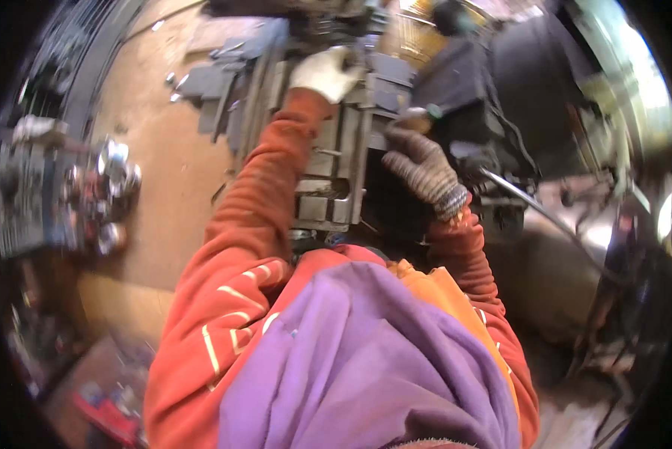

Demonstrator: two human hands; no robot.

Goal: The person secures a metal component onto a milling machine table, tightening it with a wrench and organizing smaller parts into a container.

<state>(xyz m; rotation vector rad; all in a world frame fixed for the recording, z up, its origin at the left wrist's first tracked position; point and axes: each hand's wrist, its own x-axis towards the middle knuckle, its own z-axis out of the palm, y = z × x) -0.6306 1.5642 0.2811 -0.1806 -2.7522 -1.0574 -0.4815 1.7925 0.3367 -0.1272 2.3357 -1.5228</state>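
My left hand (pixel 323 74), in a white glove, reaches to the far end of a long metal machine bed (pixel 325 209). Its fingers are curled close to a dark machine head (pixel 328 30); what they hold, if anything, is hidden. My right hand (pixel 424 168) wears a grey-brown striped knit glove and hangs to the right of the bed. Its thumb and fingers are apart, with nothing seen between them. Just beyond its fingertips is a rounded knob (pixel 417 120) with a green end; whether they touch I cannot tell.
Flat metal pieces (pixel 210 84) lie left of the bed on a brown board (pixel 171 161). Shiny round metal parts (pixel 111 168) cluster farther left. A large dark housing (pixel 515 82) and a slanting metal rod (pixel 534 202) stand on the right.
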